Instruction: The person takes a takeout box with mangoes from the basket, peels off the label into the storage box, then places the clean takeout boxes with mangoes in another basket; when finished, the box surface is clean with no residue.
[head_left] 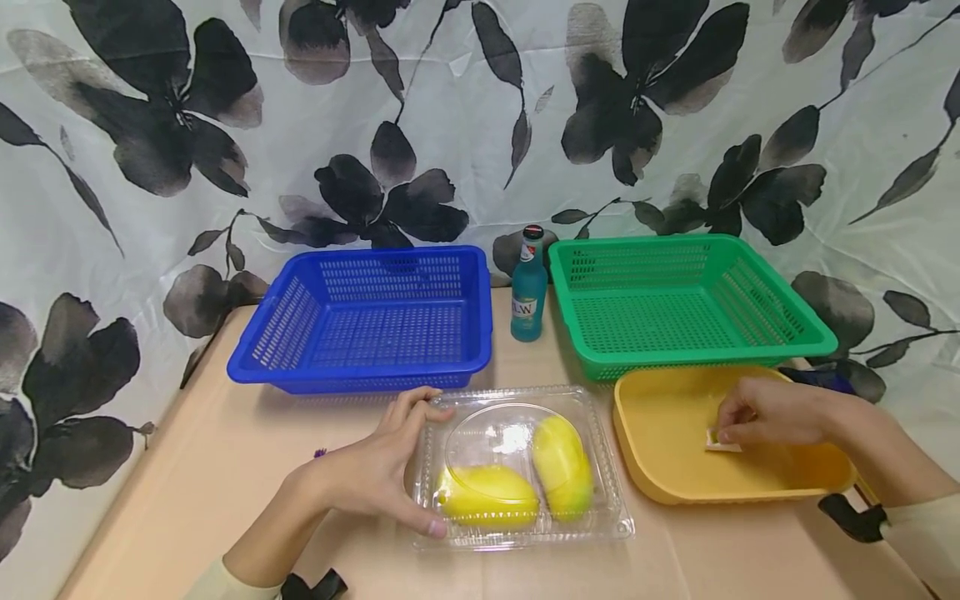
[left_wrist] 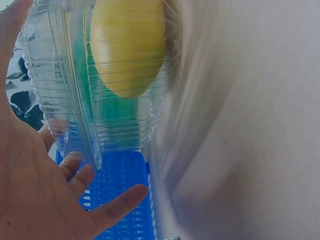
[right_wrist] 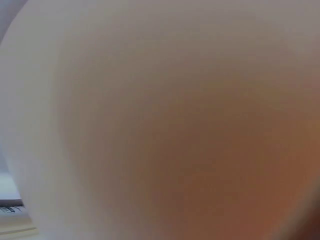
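Observation:
In the head view, my left hand (head_left: pixel 378 471) holds the left side of a clear plastic clamshell box (head_left: pixel 611 467), thumb at the front corner and fingers at the back one. Two yellow mangoes (head_left: pixel 487 497) lie inside the closed box. The left wrist view shows one mango (left_wrist: pixel 129 47) through the ribbed plastic, with the little finger sticking out past the box. My right hand (head_left: pixel 780 412) is over the yellow basin (head_left: pixel 660 458), pinching a small flat white piece (head_left: pixel 723 447) whose kind is unclear. A blurred surface fills most of the right wrist view.
Behind the box stand a blue basket (head_left: pixel 360 383) on the left and a green basket (head_left: pixel 697 357) on the right. A blue bottle (head_left: pixel 528 287) is upright between them. The floral cloth (head_left: pixel 450 125) hangs behind the table (head_left: pixel 225 500).

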